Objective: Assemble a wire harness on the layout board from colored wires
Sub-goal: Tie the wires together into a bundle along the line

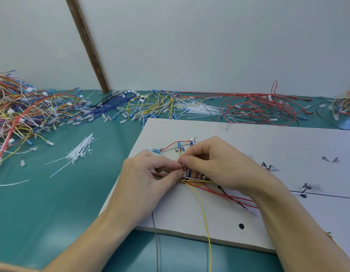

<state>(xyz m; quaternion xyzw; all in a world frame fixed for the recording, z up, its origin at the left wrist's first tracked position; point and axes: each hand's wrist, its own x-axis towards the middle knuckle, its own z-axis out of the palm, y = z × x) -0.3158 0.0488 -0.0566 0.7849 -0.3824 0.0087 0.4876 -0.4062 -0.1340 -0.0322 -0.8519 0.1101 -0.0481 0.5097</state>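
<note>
Near the front edge of the layout board, the left hand and right hand both pinch the wire bundle with curled fingertips. These wires look light, limp and springy; gripping close to the crossing should keep strands from slipping.

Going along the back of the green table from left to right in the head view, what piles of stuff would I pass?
Mixed multicoloured wire heap → blue wires → yellow wires → white cable ties → red wire tangle → another small mixed bunch at the far right edge.
</note>
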